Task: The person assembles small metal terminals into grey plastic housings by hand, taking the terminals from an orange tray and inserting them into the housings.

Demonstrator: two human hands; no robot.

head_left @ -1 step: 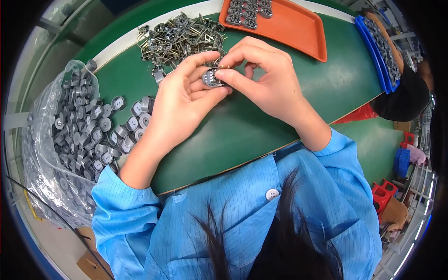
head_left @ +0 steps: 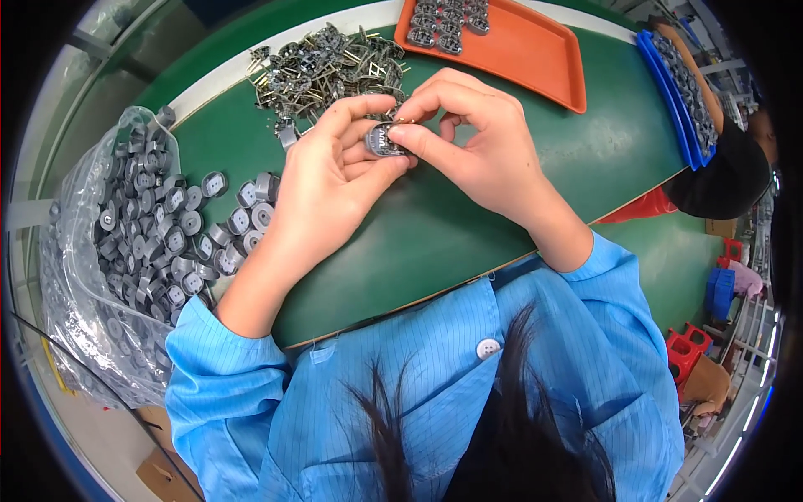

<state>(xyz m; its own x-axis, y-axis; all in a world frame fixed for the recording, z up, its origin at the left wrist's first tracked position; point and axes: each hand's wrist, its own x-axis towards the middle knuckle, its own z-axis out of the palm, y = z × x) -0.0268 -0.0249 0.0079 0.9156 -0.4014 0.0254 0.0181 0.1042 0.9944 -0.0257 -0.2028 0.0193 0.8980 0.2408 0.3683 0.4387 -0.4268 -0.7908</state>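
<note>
We curl our left hand [head_left: 324, 174] around a grey casing [head_left: 380, 142]; our right hand [head_left: 481, 138] pinches a gold-pinned part [head_left: 405, 122], mostly hidden.

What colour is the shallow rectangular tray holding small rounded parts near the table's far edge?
The shallow rectangular tray is orange; it shows best in the head view.

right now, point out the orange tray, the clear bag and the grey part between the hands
Orange tray [head_left: 527, 57], head view, on its bare floor.
Clear bag [head_left: 74, 289], head view, on its left plastic wall.
Grey part [head_left: 381, 140], head view, on its visible face.
</note>
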